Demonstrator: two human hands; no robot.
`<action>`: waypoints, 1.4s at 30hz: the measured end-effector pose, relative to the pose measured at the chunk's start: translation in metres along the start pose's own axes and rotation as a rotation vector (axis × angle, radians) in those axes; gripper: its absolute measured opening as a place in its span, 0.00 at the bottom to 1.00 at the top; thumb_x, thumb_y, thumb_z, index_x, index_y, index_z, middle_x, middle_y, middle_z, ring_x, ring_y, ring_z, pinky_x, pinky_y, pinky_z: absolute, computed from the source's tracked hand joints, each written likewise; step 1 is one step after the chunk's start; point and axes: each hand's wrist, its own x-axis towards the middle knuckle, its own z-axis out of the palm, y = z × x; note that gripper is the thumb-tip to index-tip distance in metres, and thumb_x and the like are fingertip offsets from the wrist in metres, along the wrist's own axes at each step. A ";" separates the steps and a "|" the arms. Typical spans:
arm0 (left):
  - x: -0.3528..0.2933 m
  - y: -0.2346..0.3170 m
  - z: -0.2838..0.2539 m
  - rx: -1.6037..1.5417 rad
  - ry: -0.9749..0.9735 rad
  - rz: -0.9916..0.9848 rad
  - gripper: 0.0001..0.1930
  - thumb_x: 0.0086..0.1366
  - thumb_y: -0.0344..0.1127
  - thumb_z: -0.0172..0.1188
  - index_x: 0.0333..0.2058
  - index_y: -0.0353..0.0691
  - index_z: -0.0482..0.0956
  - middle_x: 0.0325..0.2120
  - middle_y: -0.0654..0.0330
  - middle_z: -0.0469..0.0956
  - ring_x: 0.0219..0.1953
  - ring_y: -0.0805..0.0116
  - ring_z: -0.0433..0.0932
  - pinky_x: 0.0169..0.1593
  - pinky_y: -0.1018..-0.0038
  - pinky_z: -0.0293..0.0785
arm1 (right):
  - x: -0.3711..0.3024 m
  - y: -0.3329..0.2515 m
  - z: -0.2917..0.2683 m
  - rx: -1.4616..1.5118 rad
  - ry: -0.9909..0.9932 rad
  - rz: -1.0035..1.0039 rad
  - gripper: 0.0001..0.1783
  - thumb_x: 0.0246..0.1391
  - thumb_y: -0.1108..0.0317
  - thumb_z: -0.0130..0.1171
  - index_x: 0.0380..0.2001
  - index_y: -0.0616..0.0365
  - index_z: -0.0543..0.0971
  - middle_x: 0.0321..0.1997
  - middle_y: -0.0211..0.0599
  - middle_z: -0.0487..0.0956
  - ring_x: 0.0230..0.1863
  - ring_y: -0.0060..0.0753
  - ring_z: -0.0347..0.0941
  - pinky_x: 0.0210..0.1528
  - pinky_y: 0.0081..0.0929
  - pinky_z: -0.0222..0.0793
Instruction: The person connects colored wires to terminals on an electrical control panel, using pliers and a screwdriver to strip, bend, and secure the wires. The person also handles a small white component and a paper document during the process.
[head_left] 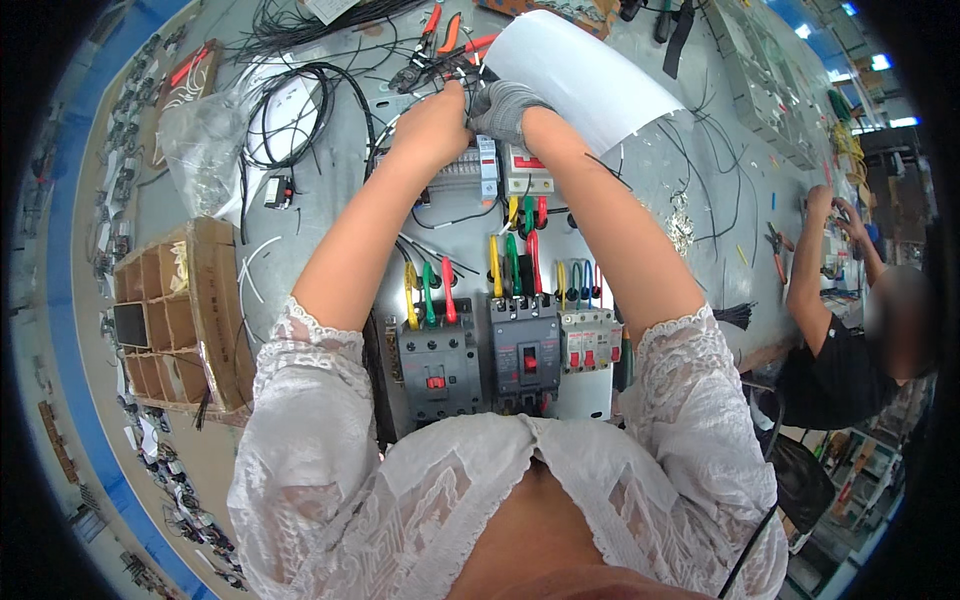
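Note:
At the far end of a wired electrical panel, my left hand and my right hand work close together. The left is bare, its fingers closed; what they pinch is hidden. A grey glove covers the right, whose fingers are curled over something I cannot make out. Just below them are a row of grey terminal blocks and a white breaker with a red lever. Nearer me sit a dark contactor, a larger moulded-case breaker and small breakers with red switches. Yellow, green and red wires rise from them.
Orange-handled cutters and black cables lie beyond my hands. A curled white sheet is at the far right. Leftward are a clear plastic bag and a divided cardboard box. A co-worker works at the right.

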 end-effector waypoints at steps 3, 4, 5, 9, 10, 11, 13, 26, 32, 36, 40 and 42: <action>0.001 -0.003 0.006 -0.009 0.046 -0.015 0.17 0.53 0.29 0.59 0.42 0.36 0.68 0.32 0.50 0.81 0.39 0.50 0.80 0.41 0.57 0.73 | -0.002 -0.015 -0.007 -0.051 0.005 0.005 0.19 0.41 0.58 0.65 0.36 0.57 0.83 0.36 0.49 0.82 0.37 0.45 0.78 0.45 0.35 0.71; 0.000 -0.002 0.005 -0.026 0.061 -0.019 0.17 0.52 0.28 0.59 0.41 0.36 0.68 0.32 0.49 0.81 0.40 0.49 0.80 0.41 0.57 0.73 | -0.004 -0.014 -0.011 -0.032 -0.032 -0.014 0.20 0.43 0.55 0.62 0.37 0.55 0.83 0.38 0.49 0.81 0.39 0.47 0.78 0.46 0.36 0.71; -0.001 0.000 0.004 -0.035 0.049 -0.032 0.17 0.52 0.28 0.59 0.42 0.36 0.67 0.32 0.49 0.81 0.40 0.49 0.80 0.42 0.57 0.73 | -0.005 -0.012 -0.014 -0.013 -0.069 -0.034 0.21 0.44 0.52 0.60 0.38 0.54 0.82 0.39 0.49 0.81 0.40 0.49 0.77 0.47 0.37 0.71; -0.003 0.006 0.000 -0.068 0.013 -0.066 0.19 0.51 0.28 0.60 0.42 0.36 0.66 0.33 0.48 0.80 0.40 0.48 0.79 0.43 0.58 0.73 | -0.001 -0.004 -0.012 0.100 -0.157 -0.028 0.24 0.43 0.48 0.60 0.40 0.50 0.82 0.41 0.44 0.82 0.41 0.46 0.77 0.49 0.36 0.70; -0.004 0.004 -0.001 -0.075 0.009 -0.079 0.19 0.50 0.28 0.60 0.42 0.36 0.66 0.33 0.48 0.80 0.40 0.48 0.79 0.43 0.58 0.73 | -0.007 -0.006 -0.018 0.164 -0.175 -0.041 0.25 0.41 0.48 0.62 0.40 0.51 0.82 0.40 0.43 0.82 0.41 0.44 0.77 0.49 0.35 0.70; -0.003 0.009 -0.001 -0.084 0.007 -0.060 0.19 0.50 0.28 0.60 0.41 0.36 0.66 0.33 0.47 0.80 0.40 0.48 0.79 0.43 0.58 0.73 | -0.016 0.000 -0.025 0.233 -0.179 -0.030 0.25 0.40 0.49 0.64 0.40 0.52 0.82 0.40 0.42 0.82 0.40 0.42 0.77 0.49 0.34 0.70; -0.003 0.011 -0.001 -0.102 0.009 -0.049 0.19 0.50 0.28 0.60 0.41 0.35 0.66 0.33 0.47 0.80 0.40 0.47 0.79 0.43 0.58 0.73 | 0.011 0.030 -0.001 0.306 -0.163 -0.024 0.24 0.38 0.54 0.67 0.38 0.56 0.81 0.36 0.41 0.82 0.38 0.38 0.76 0.48 0.33 0.70; -0.006 -0.004 0.009 -0.073 0.127 0.166 0.08 0.56 0.27 0.54 0.35 0.41 0.78 0.31 0.49 0.79 0.37 0.49 0.78 0.41 0.59 0.73 | -0.016 0.016 -0.007 1.024 0.069 0.175 0.10 0.51 0.69 0.65 0.37 0.58 0.79 0.26 0.31 0.79 0.23 0.19 0.74 0.23 0.18 0.70; 0.019 -0.009 0.017 -0.043 -0.072 0.165 0.05 0.52 0.29 0.59 0.29 0.42 0.81 0.29 0.53 0.81 0.36 0.54 0.80 0.40 0.63 0.74 | -0.005 0.014 -0.005 0.979 0.049 0.204 0.11 0.53 0.68 0.62 0.39 0.59 0.79 0.28 0.32 0.79 0.25 0.21 0.74 0.25 0.21 0.71; 0.035 -0.012 0.022 -0.025 -0.181 0.167 0.07 0.52 0.32 0.59 0.31 0.40 0.82 0.33 0.51 0.81 0.39 0.53 0.80 0.44 0.62 0.74 | 0.018 0.029 0.008 0.608 0.074 0.078 0.16 0.55 0.66 0.60 0.46 0.59 0.77 0.33 0.31 0.80 0.30 0.25 0.73 0.34 0.27 0.72; 0.033 -0.014 0.019 -0.037 -0.232 0.152 0.09 0.52 0.33 0.60 0.33 0.38 0.82 0.35 0.48 0.81 0.41 0.51 0.79 0.46 0.61 0.74 | 0.024 0.028 0.007 0.548 0.102 0.080 0.15 0.55 0.67 0.60 0.45 0.58 0.78 0.31 0.32 0.79 0.29 0.24 0.73 0.32 0.25 0.71; 0.035 -0.012 0.019 -0.037 -0.240 0.149 0.09 0.53 0.32 0.59 0.33 0.38 0.82 0.35 0.48 0.81 0.41 0.50 0.79 0.46 0.61 0.74 | 0.028 0.033 0.011 0.623 0.118 0.095 0.13 0.55 0.67 0.60 0.43 0.58 0.78 0.30 0.33 0.79 0.28 0.25 0.73 0.31 0.25 0.71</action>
